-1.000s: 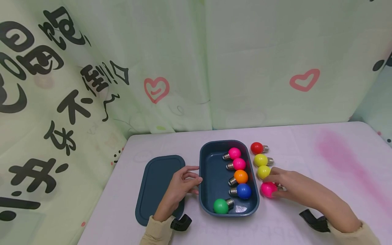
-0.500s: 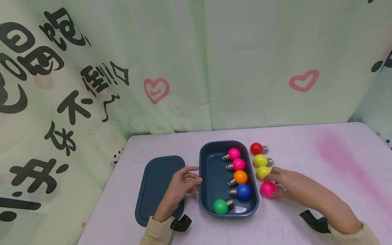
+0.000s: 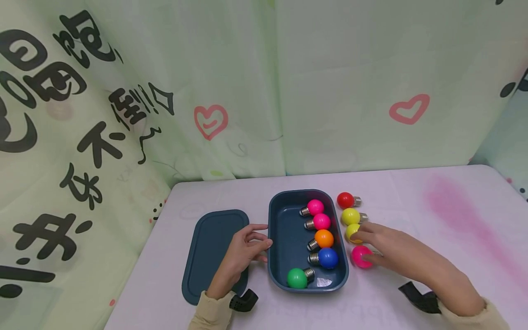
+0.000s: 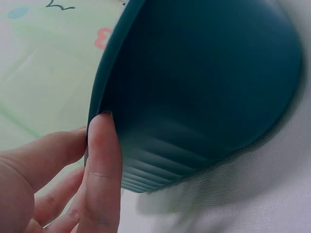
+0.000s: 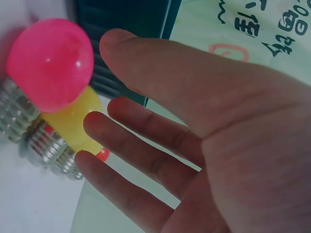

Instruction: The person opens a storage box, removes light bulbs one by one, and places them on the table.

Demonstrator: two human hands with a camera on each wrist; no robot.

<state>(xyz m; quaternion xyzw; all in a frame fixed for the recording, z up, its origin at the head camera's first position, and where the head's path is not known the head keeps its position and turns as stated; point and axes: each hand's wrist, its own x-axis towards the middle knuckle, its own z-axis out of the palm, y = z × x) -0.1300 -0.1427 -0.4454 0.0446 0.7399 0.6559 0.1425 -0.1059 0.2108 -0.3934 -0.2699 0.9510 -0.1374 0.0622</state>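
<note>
My left hand [image 3: 247,247] pinches the left rim of a dark blue box [image 3: 275,270]; in the left wrist view, its thumb and fingers lie against the box wall [image 4: 209,77]. Inside the box are several bulbs: two pink bulbs [image 3: 322,221], an orange bulb [image 3: 324,238], a blue bulb [image 3: 328,258] and a green bulb [image 3: 297,277]. To the box's right, my right hand [image 3: 392,245] hovers over a loose pink bulb [image 3: 360,256] and a yellow bulb [image 3: 353,233]. Its fingers are spread, and in the right wrist view nothing is between them and the pink bulb [image 5: 51,65] lies apart.
Beyond the right hand another yellow bulb [image 3: 350,215] and a red bulb [image 3: 345,200] lie in line along the box. A flat dark blue lid [image 3: 218,238] lies left of the box, partly under the left hand. A printed curtain [image 3: 350,91] hangs behind the table.
My right hand's fingers have spread and lifted away from the pink bulb, reaching slightly over the nearer yellow bulb. The left hand and the box have stayed put.
</note>
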